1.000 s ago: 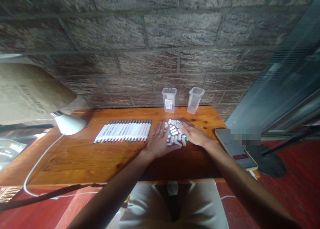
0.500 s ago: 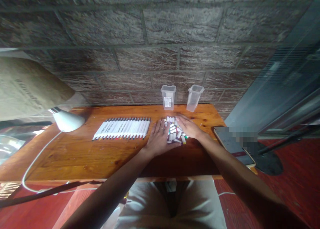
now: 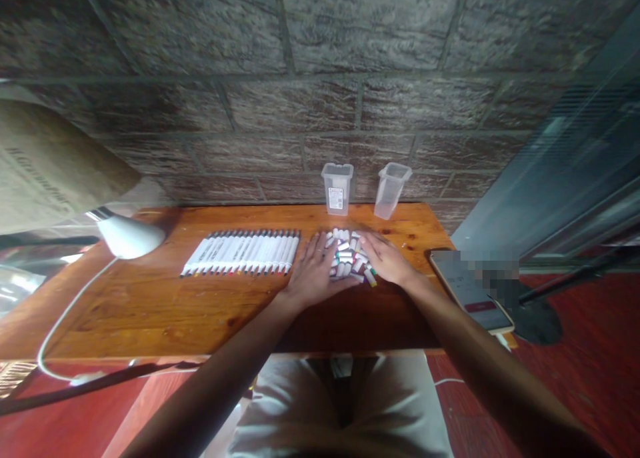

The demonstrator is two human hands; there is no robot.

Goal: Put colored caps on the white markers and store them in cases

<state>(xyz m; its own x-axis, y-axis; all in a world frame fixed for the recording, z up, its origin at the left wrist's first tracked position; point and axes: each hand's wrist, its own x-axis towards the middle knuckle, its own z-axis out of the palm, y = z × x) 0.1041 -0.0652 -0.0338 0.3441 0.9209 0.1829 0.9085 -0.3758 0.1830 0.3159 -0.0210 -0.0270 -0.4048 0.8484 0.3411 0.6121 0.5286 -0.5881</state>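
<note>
Two hands bracket the pile of short white cylinders (image 3: 344, 255) on the table (image 3: 150, 311): the left hand (image 3: 311, 271) along its left side, thumb reaching across the near edge, and the right hand (image 3: 386, 257) at its right side. Both look unclenched, fingers extended, with nothing visibly grasped, though what lies under the palms is hidden. The pile sits between them, so neither is clearly nearer; its pieces point every which way, sharing no long axis. Left of the left hand, a row of markers (image 3: 245, 253) lies side by side, each lengthwise from near to far. Beyond the pile, two clear containers (image 3: 338, 190) stand before the brick wall (image 3: 250, 158).
</note>
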